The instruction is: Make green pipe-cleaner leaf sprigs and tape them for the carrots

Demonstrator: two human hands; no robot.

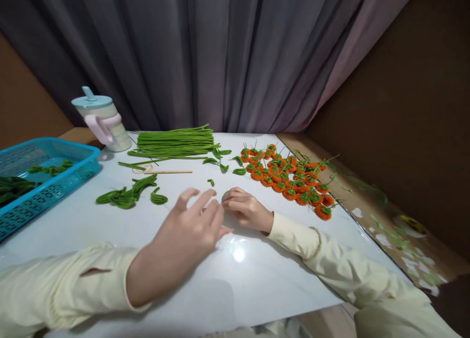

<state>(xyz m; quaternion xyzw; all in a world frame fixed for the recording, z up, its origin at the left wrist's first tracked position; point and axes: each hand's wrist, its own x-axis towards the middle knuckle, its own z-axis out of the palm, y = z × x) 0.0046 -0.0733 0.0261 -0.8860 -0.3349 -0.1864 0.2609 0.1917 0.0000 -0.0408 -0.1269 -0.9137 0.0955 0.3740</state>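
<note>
My left hand (183, 230) hovers just over the white table (91, 230) near its middle, fingers spread and slightly curled, holding nothing I can see. My right hand (246, 208) rests on the table right beside it, fingers curled in and pinched on a small green piece whose edge peeks out at the fingertips. A small green folded pipe-cleaner leaf (210, 182) lies just beyond both hands. Several folded green leaves (127, 196) lie to the left. A cluster of several orange pipe-cleaner flowers with green centres (290, 179) lies to the right.
A bundle of straight green pipe cleaners (174, 142) and a thin wooden stick (167, 171) lie at the back. A blue plastic basket (69, 174) with green pieces stands at left, next to a lidded cup with a pink handle (103, 123). Grey curtain behind; table's right edge drops off.
</note>
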